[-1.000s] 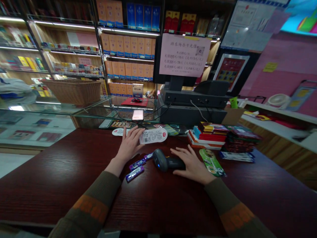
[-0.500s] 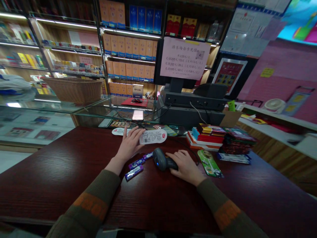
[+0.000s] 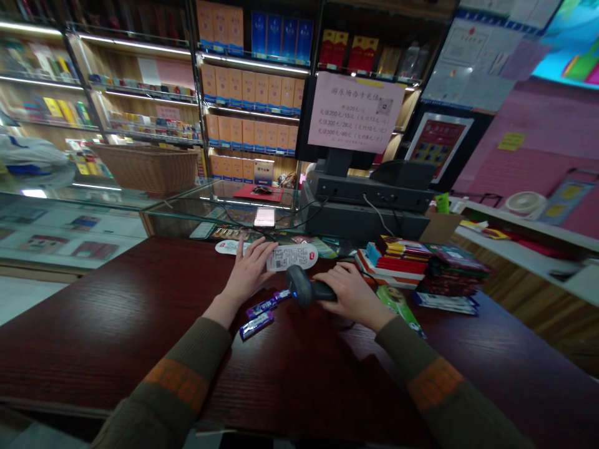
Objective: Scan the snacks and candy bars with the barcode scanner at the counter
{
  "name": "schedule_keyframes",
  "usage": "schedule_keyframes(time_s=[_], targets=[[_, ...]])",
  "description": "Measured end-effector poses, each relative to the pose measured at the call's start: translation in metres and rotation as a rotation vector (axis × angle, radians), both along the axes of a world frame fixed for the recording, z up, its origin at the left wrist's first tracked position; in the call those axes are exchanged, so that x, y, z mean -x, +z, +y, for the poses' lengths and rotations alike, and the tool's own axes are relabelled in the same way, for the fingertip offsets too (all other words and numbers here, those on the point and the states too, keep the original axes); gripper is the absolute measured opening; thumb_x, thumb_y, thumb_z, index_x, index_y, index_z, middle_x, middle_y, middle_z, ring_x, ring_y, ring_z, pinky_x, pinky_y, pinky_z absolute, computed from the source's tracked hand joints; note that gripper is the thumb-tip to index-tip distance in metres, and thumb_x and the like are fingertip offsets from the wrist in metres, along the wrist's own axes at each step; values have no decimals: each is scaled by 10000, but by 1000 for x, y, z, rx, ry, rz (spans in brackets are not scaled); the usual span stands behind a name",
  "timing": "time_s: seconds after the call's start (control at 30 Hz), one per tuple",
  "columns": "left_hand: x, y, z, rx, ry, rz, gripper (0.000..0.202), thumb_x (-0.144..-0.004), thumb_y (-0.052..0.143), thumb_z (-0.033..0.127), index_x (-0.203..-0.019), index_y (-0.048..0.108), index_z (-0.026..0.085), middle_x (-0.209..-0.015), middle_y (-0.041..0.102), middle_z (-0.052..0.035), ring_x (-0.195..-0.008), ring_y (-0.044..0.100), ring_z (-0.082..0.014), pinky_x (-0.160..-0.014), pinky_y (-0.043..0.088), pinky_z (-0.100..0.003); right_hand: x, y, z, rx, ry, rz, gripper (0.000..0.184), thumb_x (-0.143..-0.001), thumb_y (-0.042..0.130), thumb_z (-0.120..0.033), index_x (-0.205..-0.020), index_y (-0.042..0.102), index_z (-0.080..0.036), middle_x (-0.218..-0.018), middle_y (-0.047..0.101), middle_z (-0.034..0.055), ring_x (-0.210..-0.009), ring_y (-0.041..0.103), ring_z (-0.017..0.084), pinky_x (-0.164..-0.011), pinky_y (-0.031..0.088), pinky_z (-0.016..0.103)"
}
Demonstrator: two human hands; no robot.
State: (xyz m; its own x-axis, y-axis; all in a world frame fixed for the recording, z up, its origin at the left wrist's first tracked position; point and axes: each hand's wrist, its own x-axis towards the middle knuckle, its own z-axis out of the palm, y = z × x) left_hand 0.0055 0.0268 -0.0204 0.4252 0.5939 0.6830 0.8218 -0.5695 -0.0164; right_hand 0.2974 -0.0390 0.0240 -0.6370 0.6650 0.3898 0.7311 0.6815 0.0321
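Note:
My right hand [image 3: 352,294] is wrapped round the handle of a dark barcode scanner [image 3: 299,288], lifted a little off the counter, a blue light showing on its head. My left hand [image 3: 249,269] lies with fingers stretched out over a long white printed package with rounded ends [image 3: 297,256]; its middle is hidden under the fingers. Between the hands and just below lie small purple wrapped snacks [image 3: 256,325]. To the right of my right hand is a green flat packet [image 3: 397,304], partly covered by that forearm and hand.
Stacked boxes [image 3: 395,260] and dark packets [image 3: 453,268] stand at the right on the brown counter [image 3: 140,337]. Behind are a monitor with a pink price sheet [image 3: 355,112], a cash drawer [image 3: 365,215] and a glass case. A wicker basket [image 3: 150,167] sits at the back left.
My right hand has raised the barcode scanner off the counter, its head now tilted closer to the white package. My left hand stays on the package. The view has shifted slightly.

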Motion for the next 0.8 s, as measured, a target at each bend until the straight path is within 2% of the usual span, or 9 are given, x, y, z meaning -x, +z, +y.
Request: schedule_keyframes(time_s=[0.2, 0.37, 0.8], targets=[[2, 1, 2, 2, 14, 0, 674, -887, 650, 271, -1514, 403, 254, -1419, 593, -120, -1434, 425, -318, -1245, 22, -656, -4, 14, 12, -27, 56, -83, 346, -866, 666, -310, -1198, 634, -219, -961, 695, 64, -986, 599, 249, -1052, 311, 458], [3, 0, 4, -7, 13, -13, 673, -885, 661, 287, -1507, 408, 243, -1421, 594, -111, -1435, 421, -313, -1247, 18, -652, -3, 22, 8, -23, 97, -111, 340, -867, 672, -317, -1188, 634, -212, -976, 693, 67, -985, 594, 249, -1052, 321, 451], [3, 1, 2, 30, 32, -22, 663, -879, 642, 289, -1501, 417, 240, -1441, 576, -119, -1442, 405, -314, -1249, 66, -643, -2, 19, -3, 50, 134, -78, 363, -865, 694, -328, -1209, 613, -239, -1044, 702, 56, -1020, 605, 244, -1128, 260, 492]])
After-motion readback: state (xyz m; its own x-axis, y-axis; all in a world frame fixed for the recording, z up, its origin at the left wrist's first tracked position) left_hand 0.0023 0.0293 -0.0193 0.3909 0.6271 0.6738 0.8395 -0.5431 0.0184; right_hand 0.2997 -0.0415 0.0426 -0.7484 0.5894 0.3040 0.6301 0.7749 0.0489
